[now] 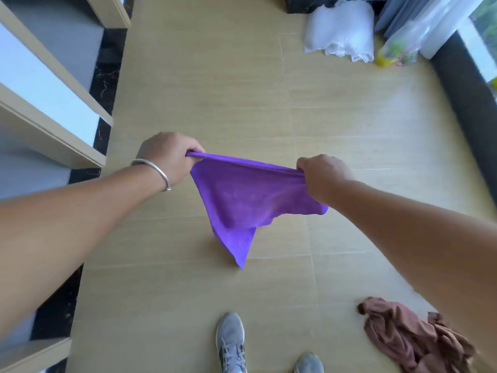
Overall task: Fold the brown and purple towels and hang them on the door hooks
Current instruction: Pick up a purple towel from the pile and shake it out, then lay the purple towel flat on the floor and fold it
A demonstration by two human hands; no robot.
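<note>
A purple towel (242, 200) hangs in the air in front of me, stretched between both hands along its top edge, with a pointed corner drooping toward the floor. My left hand (166, 157), with a silver bangle on the wrist, grips the towel's left corner. My right hand (322, 176) grips the right end, where the cloth is bunched. A brown towel (408, 337) lies crumpled on the floor at the lower right, beside my right foot. No door hooks are in view.
Beige floor tiles (215, 90) run ahead. Door frames and a black marble threshold (105, 76) line the left. White plastic wrap (341, 30) and a bag (398, 49) sit at the far right by a dark wall base. My grey shoes (231, 343) stand at the bottom.
</note>
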